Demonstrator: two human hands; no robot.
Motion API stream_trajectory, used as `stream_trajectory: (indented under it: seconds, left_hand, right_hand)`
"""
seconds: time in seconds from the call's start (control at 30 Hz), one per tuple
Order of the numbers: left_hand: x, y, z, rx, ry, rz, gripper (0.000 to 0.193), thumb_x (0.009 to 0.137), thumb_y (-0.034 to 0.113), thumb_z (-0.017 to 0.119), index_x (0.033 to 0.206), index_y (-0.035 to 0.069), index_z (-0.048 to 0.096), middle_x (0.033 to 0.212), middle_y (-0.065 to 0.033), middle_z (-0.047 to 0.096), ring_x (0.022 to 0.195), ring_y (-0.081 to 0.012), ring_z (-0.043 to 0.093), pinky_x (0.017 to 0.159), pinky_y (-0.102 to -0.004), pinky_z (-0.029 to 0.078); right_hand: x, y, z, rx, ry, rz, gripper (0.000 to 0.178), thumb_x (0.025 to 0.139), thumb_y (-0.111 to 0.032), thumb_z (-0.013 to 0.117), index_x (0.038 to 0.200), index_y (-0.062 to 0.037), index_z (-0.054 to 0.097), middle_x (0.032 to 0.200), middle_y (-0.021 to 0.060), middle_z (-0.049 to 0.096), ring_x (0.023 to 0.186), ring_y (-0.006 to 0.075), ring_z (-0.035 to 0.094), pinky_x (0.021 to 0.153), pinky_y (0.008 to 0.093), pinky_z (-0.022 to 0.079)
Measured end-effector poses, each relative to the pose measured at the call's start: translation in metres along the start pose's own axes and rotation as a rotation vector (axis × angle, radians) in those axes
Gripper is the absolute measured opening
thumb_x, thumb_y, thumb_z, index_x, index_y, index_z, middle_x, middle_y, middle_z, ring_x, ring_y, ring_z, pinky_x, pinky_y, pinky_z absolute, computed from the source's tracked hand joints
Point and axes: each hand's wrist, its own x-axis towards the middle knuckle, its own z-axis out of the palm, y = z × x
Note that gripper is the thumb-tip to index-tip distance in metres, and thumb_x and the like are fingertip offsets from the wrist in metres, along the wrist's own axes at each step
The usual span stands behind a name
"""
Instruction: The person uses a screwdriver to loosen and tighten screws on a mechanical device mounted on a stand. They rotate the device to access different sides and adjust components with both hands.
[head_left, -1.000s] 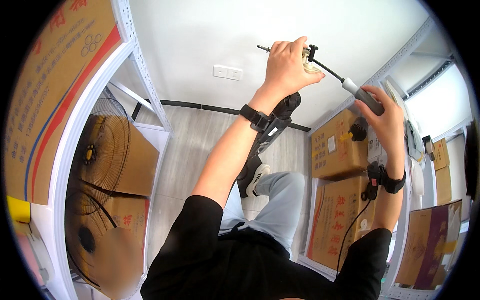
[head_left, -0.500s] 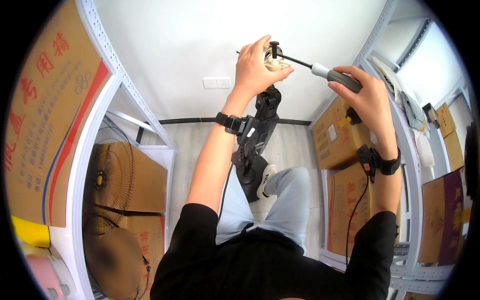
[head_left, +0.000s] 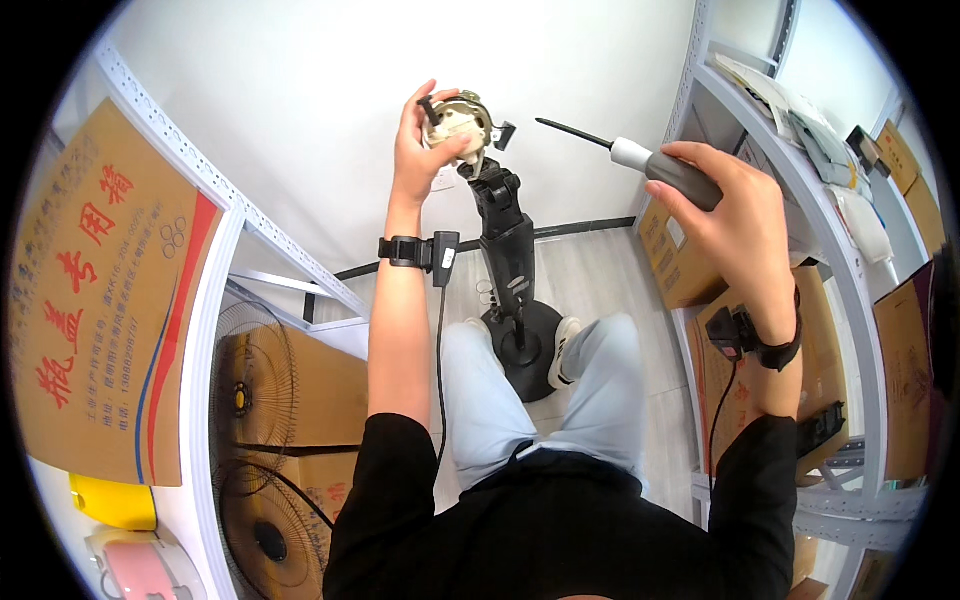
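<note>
My left hand is closed round a fan motor with a cream plastic housing, its thumb lying across the front. From the housing's upper left sticks a black knob, and a small black piece juts out at the right. The motor sits at the top of a black fan stand. In my right hand is a screwdriver with a grey handle, white collar and dark shaft. It points left, its tip apart from the motor.
Shelving with cardboard boxes stands on the left, where wire fan guards lean. More boxes and a rack are at the right. The stand's round base rests on the floor between my feet, before a white wall.
The screwdriver's shaft has come away from the motor and now hangs apart to its right. My left hand has turned the motor, showing more of its cream face. The whole view has shifted.
</note>
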Motion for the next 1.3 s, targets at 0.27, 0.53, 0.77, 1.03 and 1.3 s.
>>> stream_trajectory:
  seconds: [0.27,0.53,0.77,1.03,1.3]
  left_hand:
    - [-0.003,-0.002,-0.007,-0.037,-0.024,-0.039,0.094,0.075,0.021,0.075,0.151,-0.004,0.024,0.146,-0.0185,0.044,0.133,-0.0269,0.046,0.109,-0.0385,0.042]
    - [-0.008,0.002,0.017,0.132,0.1,0.044,0.081,0.081,0.017,0.074,0.148,-0.004,0.033,0.148,-0.0155,0.038,0.131,-0.0244,0.045,0.107,-0.0366,0.042]
    - [-0.025,-0.028,0.044,0.317,0.445,0.067,0.068,0.092,0.017,0.071,0.146,-0.004,0.036,0.145,-0.0171,0.043,0.128,-0.0247,0.048,0.104,-0.0356,0.045]
    - [-0.035,-0.025,0.07,0.615,0.547,0.1,0.079,0.087,0.033,0.076,0.145,-0.004,0.038,0.146,-0.0227,0.042,0.133,-0.0331,0.045,0.11,-0.0412,0.037]
    - [-0.041,-0.019,0.076,0.602,0.549,0.099,0.077,0.089,0.025,0.074,0.147,-0.005,0.033,0.15,-0.0235,0.037,0.137,-0.0335,0.042,0.113,-0.0426,0.036]
  right_hand:
    - [-0.044,0.024,0.029,0.352,-0.016,0.249,0.032,0.082,-0.023,0.077,0.107,-0.0044,0.07,0.091,0.0127,0.072,0.079,0.023,0.07,0.072,0.0302,0.053]
    - [-0.083,0.06,0.023,0.459,0.116,0.443,0.035,0.08,-0.019,0.08,0.11,-0.0047,0.07,0.092,0.0072,0.072,0.083,0.0135,0.067,0.077,0.0273,0.051]
    - [-0.123,0.085,0.003,0.548,0.246,0.645,0.036,0.081,-0.019,0.08,0.113,-0.0065,0.07,0.09,0.004,0.072,0.082,0.0082,0.064,0.076,0.0251,0.05]
    - [-0.179,0.12,-0.05,0.603,0.524,0.808,0.034,0.085,-0.015,0.074,0.117,-0.0063,0.067,0.092,0.0004,0.066,0.074,0.0058,0.058,0.064,0.0227,0.048]
    - [-0.205,0.143,-0.113,-0.086,0.867,0.941,0.031,0.084,-0.022,0.078,0.11,-0.006,0.071,0.086,0.0033,0.07,0.075,0.0084,0.064,0.065,0.0246,0.05]
